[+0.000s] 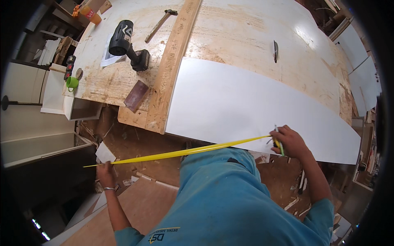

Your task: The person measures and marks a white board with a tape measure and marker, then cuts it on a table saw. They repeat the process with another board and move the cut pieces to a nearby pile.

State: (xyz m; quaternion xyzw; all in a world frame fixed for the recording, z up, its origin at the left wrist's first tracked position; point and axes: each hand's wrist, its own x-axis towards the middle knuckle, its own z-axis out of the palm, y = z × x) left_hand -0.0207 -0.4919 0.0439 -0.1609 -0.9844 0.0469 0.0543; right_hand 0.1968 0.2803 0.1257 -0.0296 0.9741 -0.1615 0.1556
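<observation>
A yellow tape measure blade [180, 153] is stretched in front of my body, rising slightly from left to right. My left hand [105, 173] pinches it close to its free end, which sticks out past the fingers. On the right, my right hand [290, 141] is closed around the tape measure's case [277, 144], mostly hidden by the fingers. A thin pale green-and-white stick, perhaps a pen, shows in the same hand. Beneath the right hand lies the near edge of a large white panel [246, 104], resting on the worktable [234, 35].
A wooden plank [174, 65] lies along the panel's left edge. Beyond it are a hammer [162, 25], a black cordless power tool [129, 45] and a reddish-brown block [136, 95]. A green mug [72, 83] and orange bottle [90, 14] stand far left. Scraps litter the floor.
</observation>
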